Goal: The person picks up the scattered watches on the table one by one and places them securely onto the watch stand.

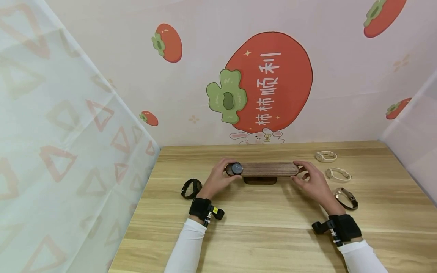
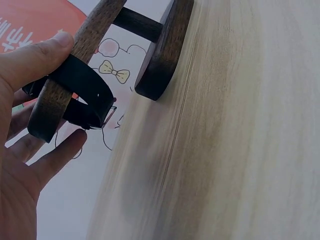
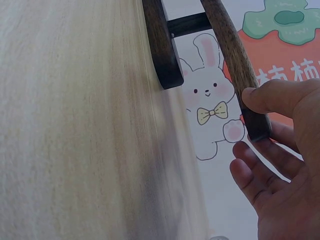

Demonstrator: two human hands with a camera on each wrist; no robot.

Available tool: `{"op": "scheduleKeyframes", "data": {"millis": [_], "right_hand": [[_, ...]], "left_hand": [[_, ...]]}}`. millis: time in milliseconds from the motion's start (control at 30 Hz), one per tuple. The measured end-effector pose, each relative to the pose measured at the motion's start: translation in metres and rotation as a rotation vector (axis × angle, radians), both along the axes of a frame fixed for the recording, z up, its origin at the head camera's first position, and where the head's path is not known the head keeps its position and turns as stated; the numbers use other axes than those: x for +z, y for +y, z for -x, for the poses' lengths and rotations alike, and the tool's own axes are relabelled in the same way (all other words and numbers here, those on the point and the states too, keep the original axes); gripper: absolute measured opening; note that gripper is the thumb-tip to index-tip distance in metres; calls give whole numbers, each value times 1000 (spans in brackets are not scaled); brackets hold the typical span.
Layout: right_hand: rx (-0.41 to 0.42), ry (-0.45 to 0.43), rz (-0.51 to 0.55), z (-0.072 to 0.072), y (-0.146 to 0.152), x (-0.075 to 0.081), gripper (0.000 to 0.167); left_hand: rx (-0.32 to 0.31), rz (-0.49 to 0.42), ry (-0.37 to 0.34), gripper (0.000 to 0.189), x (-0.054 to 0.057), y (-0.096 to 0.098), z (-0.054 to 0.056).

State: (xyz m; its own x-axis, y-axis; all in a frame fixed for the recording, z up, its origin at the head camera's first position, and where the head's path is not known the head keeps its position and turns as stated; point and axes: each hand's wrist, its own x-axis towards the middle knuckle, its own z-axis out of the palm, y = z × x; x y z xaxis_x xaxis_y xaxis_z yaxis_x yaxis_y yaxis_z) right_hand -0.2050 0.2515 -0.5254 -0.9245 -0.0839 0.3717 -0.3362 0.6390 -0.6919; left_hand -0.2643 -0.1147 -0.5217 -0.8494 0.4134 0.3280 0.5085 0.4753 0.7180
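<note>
A dark wooden watch display stand (image 1: 268, 169), a long bar on a smaller base, stands near the back of the table. A wristwatch (image 1: 236, 168) with a dark face and black strap hangs looped around the bar's left end. My left hand (image 1: 220, 178) holds the watch at that end, its thumb (image 2: 52, 50) along the bar by the strap (image 2: 82, 82) and the fingers behind and below. At the other end, my right hand (image 1: 312, 182) pinches the bar, thumb (image 3: 267, 97) in front and fingers behind; its lower fingers are loosely bent.
A black watch (image 1: 191, 189) lies left of my left hand. To the right lie a white watch (image 1: 326, 156), another white watch (image 1: 338, 174) and a dark-strapped watch (image 1: 346, 198) close by my right wrist. A printed cloth wall (image 1: 191, 83) rises behind the table (image 1: 259, 235).
</note>
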Motion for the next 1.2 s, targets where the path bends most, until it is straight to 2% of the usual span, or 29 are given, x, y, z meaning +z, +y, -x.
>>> {"op": "scheduleKeyframes", "data": {"millis": [233, 467, 867, 1200], "right_hand": [[3, -12, 6, -1, 0, 0, 54], [5, -13, -1, -1, 1, 0, 55], [5, -5, -2, -1, 0, 0, 55], [8, -2, 0, -1, 0, 0, 55]], "left_hand": [[7, 13, 8, 64, -2, 0, -1], [3, 45, 12, 67, 2, -3, -3], [-24, 49, 68, 58, 5, -11, -5], [-16, 53, 93, 55, 2, -11, -3]]}}
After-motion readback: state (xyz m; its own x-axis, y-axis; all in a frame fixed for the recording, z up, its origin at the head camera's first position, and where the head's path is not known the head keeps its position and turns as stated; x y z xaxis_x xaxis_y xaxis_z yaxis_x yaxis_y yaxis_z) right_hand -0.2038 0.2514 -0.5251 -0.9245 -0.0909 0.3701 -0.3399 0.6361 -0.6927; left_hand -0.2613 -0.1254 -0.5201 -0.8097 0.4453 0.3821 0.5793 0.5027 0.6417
